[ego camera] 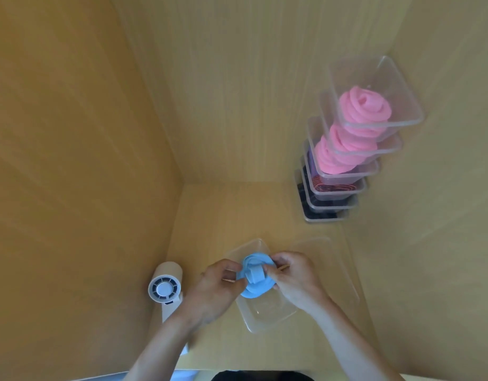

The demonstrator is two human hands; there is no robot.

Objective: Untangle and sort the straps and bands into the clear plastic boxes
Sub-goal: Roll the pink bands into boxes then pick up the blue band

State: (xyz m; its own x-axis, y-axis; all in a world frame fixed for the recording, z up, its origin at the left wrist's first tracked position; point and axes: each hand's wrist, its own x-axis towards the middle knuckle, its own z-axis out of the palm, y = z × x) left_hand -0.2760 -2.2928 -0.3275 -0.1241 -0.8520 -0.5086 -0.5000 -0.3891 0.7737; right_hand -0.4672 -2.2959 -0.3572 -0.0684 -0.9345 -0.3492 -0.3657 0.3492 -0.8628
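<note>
Left hand (pixel 215 284) and right hand (pixel 295 279) pinch coiled blue band (pixel 255 276), long axis near-far, over clear box (pixel 267 314); stacked boxes (pixel 380 78) hold pink coils (pixel 361 108).

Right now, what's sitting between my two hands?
In the head view, a coiled blue band, held by the left hand and right hand.

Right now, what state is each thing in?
blue band, coiled, gripped from both sides.
left hand, pinching the band.
right hand, pinching the band.
clear box, open, below the band.
stack of boxes, stacked, top three holding pink coils.
white fan, untouched; running or not, unclear.
</note>
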